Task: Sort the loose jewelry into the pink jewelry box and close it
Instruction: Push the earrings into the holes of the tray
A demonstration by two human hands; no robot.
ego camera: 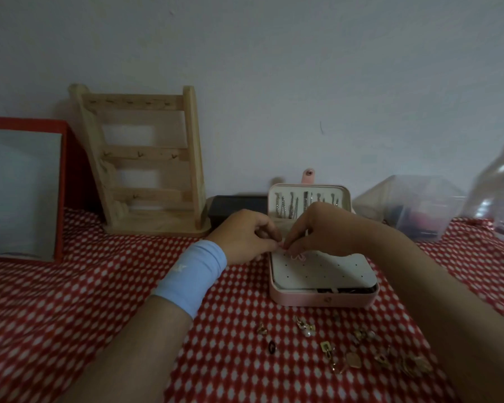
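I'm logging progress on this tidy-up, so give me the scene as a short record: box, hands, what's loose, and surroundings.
box: pink jewelry box open, lid upright, chains hanging inside it
panel: white perforated panel lies over the base
hands: left hand and right hand appear to pinch a small pink piece at the panel's far left corner
loose: loose jewelry on the red patterned cloth, in front of the box
behind: wooden stand, red-framed mirror, clear container

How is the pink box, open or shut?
Open. The pink jewelry box has its lid standing upright, and its white holed panel shows.
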